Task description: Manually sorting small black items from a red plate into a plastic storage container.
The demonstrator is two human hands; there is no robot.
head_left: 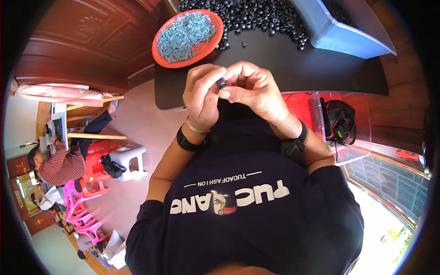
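My left hand point(202, 94) and my right hand point(255, 91) meet in front of my chest, just below the near edge of a black table point(293, 68). Between the fingertips of both hands sits a small black ring-shaped piece point(222, 84). An orange round plate point(215, 39) heaped with small silvery metal parts point(184, 35) stands at the table's left corner. A wide pile of the same black ring pieces point(250, 16) covers the table's far side. Both wrists carry dark bands, and the left also has a thin bracelet.
A pale blue plastic bin point(341, 32) lies tilted at the table's right. A clear box point(339, 123) with dark items stands under the right side. At the left, a person in a striped top sits by a wooden table, with a white stool point(130, 158) and pink stools nearby.
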